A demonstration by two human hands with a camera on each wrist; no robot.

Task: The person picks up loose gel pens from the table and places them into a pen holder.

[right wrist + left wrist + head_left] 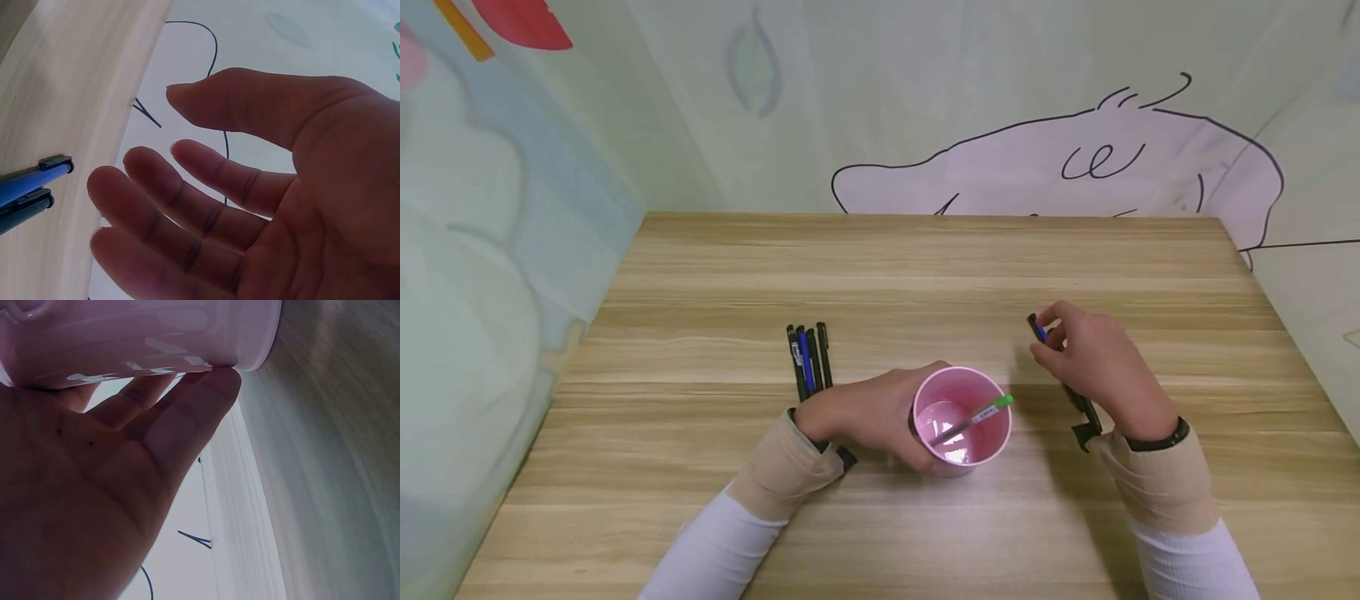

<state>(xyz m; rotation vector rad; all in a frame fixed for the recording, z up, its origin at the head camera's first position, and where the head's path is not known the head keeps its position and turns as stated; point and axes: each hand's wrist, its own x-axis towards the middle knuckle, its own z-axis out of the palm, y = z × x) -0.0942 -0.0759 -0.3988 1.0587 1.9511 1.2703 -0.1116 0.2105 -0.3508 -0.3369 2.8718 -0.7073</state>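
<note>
Wood-grain worktop [925, 271]. Left hand [876, 408] clamped round the pink cup [953, 385], thumb on the near wall. Right hand [1093, 354] is at the right-hand pens [1037, 328]; thumb and fingers apart, nothing between them. Cup is mid-worktop, mouth up; can't tell if the base touches. Looks like glossy, stiff plastic: probably light, slightly slippery, easy to tip; hold the side wall. Green-ended pen [987, 413] leans inside, end on the rim. Left-hand pens [825, 354]: four, lying side by side. Pens likely light, stiff, prone to rolling; pinch mid-barrel.
</note>
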